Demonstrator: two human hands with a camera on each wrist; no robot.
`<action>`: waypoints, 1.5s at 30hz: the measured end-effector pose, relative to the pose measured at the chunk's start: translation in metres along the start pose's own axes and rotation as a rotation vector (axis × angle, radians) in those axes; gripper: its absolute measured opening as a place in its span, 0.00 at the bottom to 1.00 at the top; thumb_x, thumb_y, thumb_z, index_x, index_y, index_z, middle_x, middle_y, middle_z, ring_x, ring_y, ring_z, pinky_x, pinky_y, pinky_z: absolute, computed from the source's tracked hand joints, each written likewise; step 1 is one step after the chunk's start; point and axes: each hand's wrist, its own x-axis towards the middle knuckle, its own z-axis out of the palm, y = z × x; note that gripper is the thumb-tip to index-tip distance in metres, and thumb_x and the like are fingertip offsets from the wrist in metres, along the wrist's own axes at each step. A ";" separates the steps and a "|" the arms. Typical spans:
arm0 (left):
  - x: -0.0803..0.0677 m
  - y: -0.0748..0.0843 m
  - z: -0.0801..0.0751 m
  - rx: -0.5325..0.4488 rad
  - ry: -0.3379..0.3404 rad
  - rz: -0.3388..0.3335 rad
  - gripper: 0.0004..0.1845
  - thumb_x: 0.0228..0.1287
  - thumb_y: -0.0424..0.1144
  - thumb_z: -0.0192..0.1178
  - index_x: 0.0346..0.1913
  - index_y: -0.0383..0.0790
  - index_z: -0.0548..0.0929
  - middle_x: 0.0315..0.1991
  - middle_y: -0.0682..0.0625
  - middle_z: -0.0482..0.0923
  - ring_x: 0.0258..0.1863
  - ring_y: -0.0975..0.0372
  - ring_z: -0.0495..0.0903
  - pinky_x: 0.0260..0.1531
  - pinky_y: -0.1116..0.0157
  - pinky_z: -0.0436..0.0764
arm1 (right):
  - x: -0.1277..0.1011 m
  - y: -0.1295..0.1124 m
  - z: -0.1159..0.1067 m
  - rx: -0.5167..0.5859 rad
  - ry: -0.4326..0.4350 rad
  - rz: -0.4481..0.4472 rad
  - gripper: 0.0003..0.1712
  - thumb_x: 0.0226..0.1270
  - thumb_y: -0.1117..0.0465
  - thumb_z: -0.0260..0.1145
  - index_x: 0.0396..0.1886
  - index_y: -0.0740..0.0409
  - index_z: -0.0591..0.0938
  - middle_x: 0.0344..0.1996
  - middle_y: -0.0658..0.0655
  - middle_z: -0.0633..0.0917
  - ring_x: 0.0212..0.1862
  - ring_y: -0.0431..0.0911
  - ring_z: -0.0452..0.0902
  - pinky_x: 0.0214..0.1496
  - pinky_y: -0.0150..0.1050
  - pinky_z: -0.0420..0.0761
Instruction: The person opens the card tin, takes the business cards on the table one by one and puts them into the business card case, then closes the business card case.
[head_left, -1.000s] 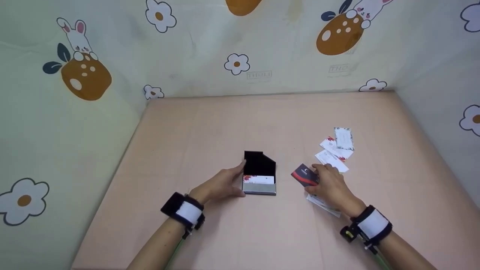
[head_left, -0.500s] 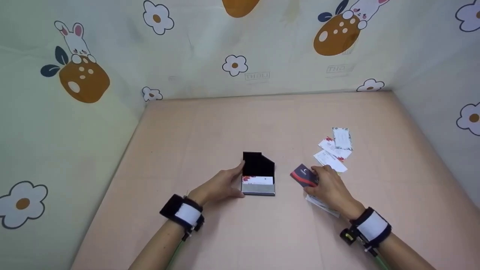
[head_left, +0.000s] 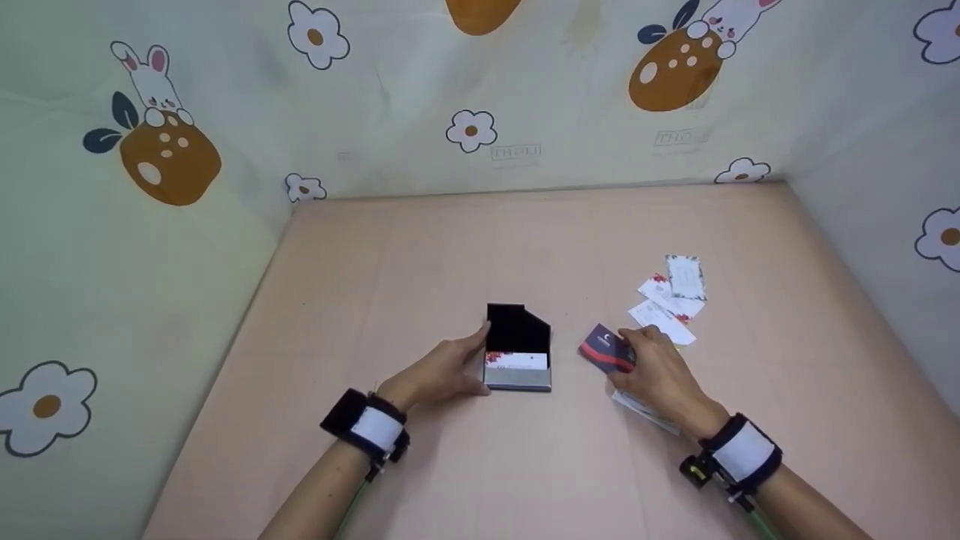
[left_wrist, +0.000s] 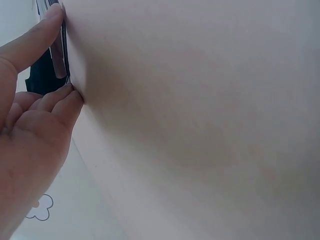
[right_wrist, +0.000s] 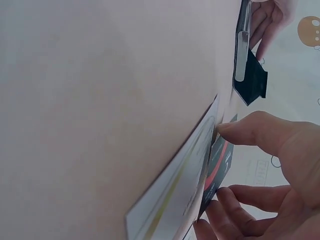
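Note:
A card case point(head_left: 517, 379) lies with its black-lined lid point(head_left: 517, 328) folded back, and a white business card with red flowers point(head_left: 517, 361) shows inside. My left hand point(head_left: 442, 369) grips the case along its left side, the thumb at the near corner and the fingers by the hinge; the left wrist view shows the thumb on the case point(left_wrist: 59, 60) edge. To the right, my right hand point(head_left: 664, 375) pinches a dark business card with a red stripe point(head_left: 602, 351) between thumb and fingers. Under that hand lies a white card point(head_left: 645, 412), partly hidden; it also shows in the right wrist view.
Beyond my right hand, several white cards overlap on the pink table point(head_left: 420, 262): a leaf-bordered card point(head_left: 685, 277), a red-flowered card point(head_left: 670, 298) and a plain-looking card point(head_left: 661, 321). A patterned cloth wall point(head_left: 390, 97) rises behind the table and at both sides.
The dark card in my right hand has shifted very slightly left and its far corner has tipped up a little. My left hand and the case have hardly moved.

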 end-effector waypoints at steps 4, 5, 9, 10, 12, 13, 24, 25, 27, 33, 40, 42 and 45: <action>0.000 0.000 -0.001 0.024 -0.009 0.018 0.53 0.59 0.37 0.72 0.80 0.40 0.47 0.79 0.43 0.52 0.78 0.51 0.57 0.78 0.55 0.60 | 0.001 0.000 -0.002 0.003 0.023 -0.041 0.41 0.49 0.67 0.76 0.65 0.74 0.73 0.57 0.74 0.76 0.54 0.60 0.75 0.58 0.57 0.81; 0.000 0.000 -0.001 0.022 -0.010 0.020 0.53 0.59 0.37 0.72 0.80 0.40 0.47 0.79 0.42 0.52 0.78 0.51 0.57 0.78 0.55 0.60 | 0.001 0.000 -0.002 0.009 0.018 -0.046 0.42 0.49 0.67 0.77 0.66 0.73 0.73 0.57 0.74 0.76 0.55 0.60 0.75 0.58 0.57 0.81; 0.000 0.000 -0.001 0.013 -0.005 0.022 0.53 0.59 0.36 0.72 0.80 0.39 0.47 0.79 0.42 0.52 0.78 0.50 0.56 0.78 0.55 0.60 | 0.001 -0.002 -0.002 0.014 0.011 -0.098 0.43 0.49 0.66 0.77 0.67 0.70 0.74 0.58 0.70 0.75 0.55 0.58 0.73 0.57 0.54 0.81; -0.001 0.000 -0.001 0.013 -0.003 0.024 0.53 0.59 0.36 0.72 0.80 0.39 0.47 0.79 0.42 0.52 0.78 0.50 0.57 0.78 0.55 0.60 | 0.000 -0.002 -0.001 0.010 0.017 -0.118 0.42 0.48 0.66 0.78 0.67 0.69 0.74 0.57 0.69 0.76 0.55 0.57 0.73 0.57 0.53 0.81; -0.001 0.001 -0.001 0.008 0.002 0.025 0.53 0.59 0.36 0.72 0.80 0.39 0.48 0.79 0.41 0.52 0.78 0.50 0.57 0.78 0.55 0.60 | 0.000 -0.002 0.000 -0.007 0.038 -0.169 0.41 0.47 0.67 0.79 0.65 0.68 0.76 0.56 0.68 0.76 0.54 0.57 0.73 0.55 0.53 0.81; -0.001 0.001 -0.001 0.003 0.003 0.019 0.53 0.59 0.36 0.72 0.80 0.40 0.48 0.79 0.42 0.52 0.78 0.50 0.57 0.78 0.55 0.60 | 0.000 -0.002 0.001 -0.015 0.050 -0.191 0.41 0.46 0.67 0.79 0.64 0.67 0.77 0.55 0.67 0.77 0.54 0.57 0.73 0.55 0.53 0.81; 0.000 0.002 0.002 -0.013 0.006 -0.026 0.55 0.57 0.36 0.73 0.80 0.42 0.48 0.79 0.42 0.54 0.78 0.50 0.58 0.77 0.54 0.61 | 0.001 -0.004 0.005 -0.067 0.032 -0.296 0.39 0.45 0.69 0.80 0.62 0.63 0.79 0.57 0.62 0.76 0.59 0.54 0.73 0.60 0.51 0.81; 0.000 0.002 0.002 -0.014 0.005 -0.029 0.55 0.57 0.35 0.73 0.80 0.42 0.48 0.79 0.42 0.53 0.78 0.50 0.58 0.77 0.55 0.61 | 0.001 -0.004 0.005 -0.067 0.025 -0.304 0.39 0.45 0.69 0.80 0.62 0.63 0.80 0.56 0.61 0.76 0.59 0.53 0.73 0.60 0.51 0.81; 0.000 0.002 0.002 -0.014 0.002 -0.027 0.55 0.57 0.36 0.73 0.80 0.42 0.48 0.79 0.42 0.53 0.78 0.50 0.57 0.78 0.54 0.61 | 0.002 -0.005 0.006 -0.075 0.017 -0.319 0.39 0.45 0.70 0.80 0.62 0.62 0.80 0.56 0.60 0.77 0.58 0.53 0.73 0.61 0.50 0.80; -0.001 0.000 0.001 0.001 -0.005 -0.004 0.54 0.58 0.36 0.73 0.80 0.41 0.48 0.79 0.43 0.52 0.78 0.51 0.56 0.78 0.55 0.60 | 0.003 -0.007 0.007 -0.116 0.011 -0.373 0.38 0.47 0.70 0.78 0.63 0.60 0.80 0.55 0.59 0.77 0.57 0.51 0.73 0.60 0.48 0.80; -0.001 0.000 0.000 0.008 -0.004 -0.006 0.54 0.58 0.37 0.73 0.80 0.40 0.48 0.79 0.43 0.52 0.78 0.51 0.56 0.78 0.55 0.60 | 0.005 -0.011 0.005 -0.113 -0.017 -0.390 0.39 0.47 0.69 0.78 0.64 0.59 0.79 0.57 0.57 0.76 0.57 0.49 0.72 0.59 0.47 0.80; -0.001 0.001 0.000 0.009 -0.001 -0.011 0.54 0.58 0.37 0.73 0.80 0.41 0.48 0.79 0.43 0.52 0.78 0.51 0.56 0.78 0.55 0.59 | 0.006 -0.013 0.005 -0.107 -0.021 -0.393 0.39 0.48 0.69 0.78 0.64 0.59 0.79 0.57 0.58 0.76 0.57 0.49 0.72 0.59 0.47 0.80; -0.001 0.002 0.000 0.000 0.002 -0.026 0.54 0.58 0.36 0.73 0.80 0.42 0.49 0.79 0.43 0.53 0.78 0.51 0.57 0.78 0.55 0.59 | 0.007 -0.017 0.007 -0.105 -0.023 -0.397 0.39 0.48 0.69 0.78 0.64 0.60 0.79 0.57 0.58 0.77 0.56 0.49 0.72 0.58 0.47 0.80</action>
